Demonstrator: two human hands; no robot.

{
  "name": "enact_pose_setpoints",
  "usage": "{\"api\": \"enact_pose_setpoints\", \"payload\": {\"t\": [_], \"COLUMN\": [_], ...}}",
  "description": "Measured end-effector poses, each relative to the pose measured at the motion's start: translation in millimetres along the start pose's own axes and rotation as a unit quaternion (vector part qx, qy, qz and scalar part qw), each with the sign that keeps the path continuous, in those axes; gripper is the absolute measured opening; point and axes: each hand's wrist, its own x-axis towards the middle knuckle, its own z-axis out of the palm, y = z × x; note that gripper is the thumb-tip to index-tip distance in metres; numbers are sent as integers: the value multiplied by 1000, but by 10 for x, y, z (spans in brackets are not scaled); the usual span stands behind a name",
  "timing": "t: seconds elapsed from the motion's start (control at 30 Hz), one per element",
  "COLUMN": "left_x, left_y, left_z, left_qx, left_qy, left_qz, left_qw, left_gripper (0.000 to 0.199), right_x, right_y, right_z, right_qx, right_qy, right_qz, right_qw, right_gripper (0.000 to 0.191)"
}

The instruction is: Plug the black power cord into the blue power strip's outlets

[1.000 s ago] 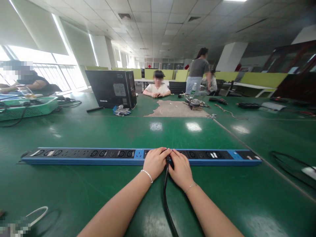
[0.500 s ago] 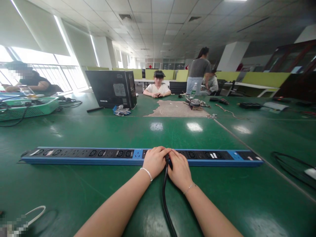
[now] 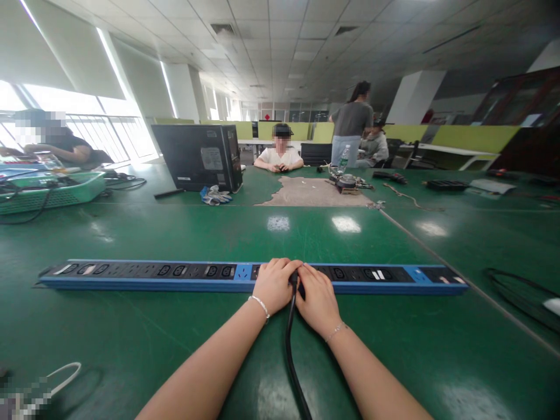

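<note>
A long blue and black power strip (image 3: 175, 285) lies across the green table, with rows of sockets on its top. Both hands meet at its middle, around the plug end of a thick black cable (image 3: 289, 344). My left hand (image 3: 275, 286) is closed on the plug from the left, thumb at its top. From the right, my right hand (image 3: 318, 296) presses against the same plug, fingertips touching the left thumb. Most of the plug and the sockets under the hands are hidden. The cable runs down between my forearms to the bottom edge.
Farther back on the green table (image 3: 175, 233) stand a black computer case (image 3: 196, 157), gloves (image 3: 215, 195) and a bottle (image 3: 344, 159). A green basket (image 3: 65, 189) is at the left, a coiled cable (image 3: 520, 297) at the right. Several people are beyond.
The cable below the plug has shifted slightly left. Both hands keep nearly the same place and grip. The seated person at the far left has moved their arms a little.
</note>
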Motion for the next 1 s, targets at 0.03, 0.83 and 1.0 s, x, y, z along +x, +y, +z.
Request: {"api": "enact_pose_setpoints", "payload": {"t": [0.03,0.83,1.0], "left_x": [-4,8,24], "left_y": [-7,-99,-81], "left_z": [3,51,48], "left_qx": [-8,-81,-85], "left_qy": [2,17,11], "left_qz": [-3,-9,-35], "left_qw": [1000,997,996], "left_gripper": [33,32,34], "right_x": [1,11,18], "right_y": [3,20,-15], "right_z": [-1,10,28], "right_qx": [-1,6,11], "right_qy": [0,7,13], "right_qz": [-1,-1,14], "right_qw": [1000,1000,1000], "right_gripper": [42,44,46]}}
